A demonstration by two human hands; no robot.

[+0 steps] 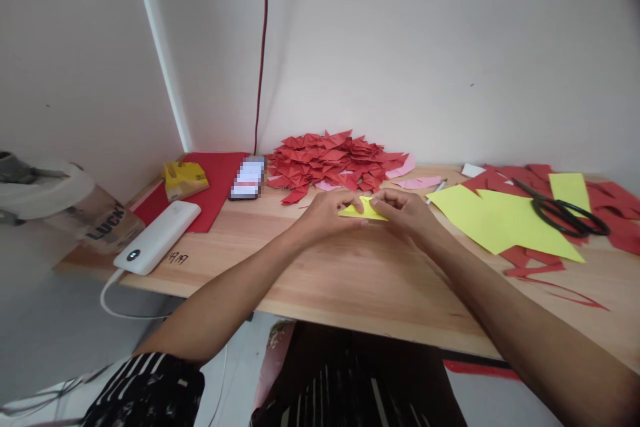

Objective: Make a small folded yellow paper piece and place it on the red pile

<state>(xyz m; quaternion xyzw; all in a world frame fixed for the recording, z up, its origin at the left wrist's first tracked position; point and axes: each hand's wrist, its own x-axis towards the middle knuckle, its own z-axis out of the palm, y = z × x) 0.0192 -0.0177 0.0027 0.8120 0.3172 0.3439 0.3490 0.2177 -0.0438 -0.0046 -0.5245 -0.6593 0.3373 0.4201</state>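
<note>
Both my hands meet at the middle of the wooden table (320,280) over a small folded yellow paper piece (364,210). My left hand (327,208) pinches its left end with fingers curled. The right end is pressed and gripped by my right hand (404,208), fingers bent over it. The paper lies flat on or just above the wood. Behind it sits a pile of folded red paper pieces (335,161).
Yellow sheets (500,220) and black scissors (565,212) lie to the right among red scraps (620,213). A pen (436,191) and pink scraps lie behind my right hand. At the left are a white power bank (159,235), a phone (247,178), a yellow packet (184,179) and a red sheet (215,177).
</note>
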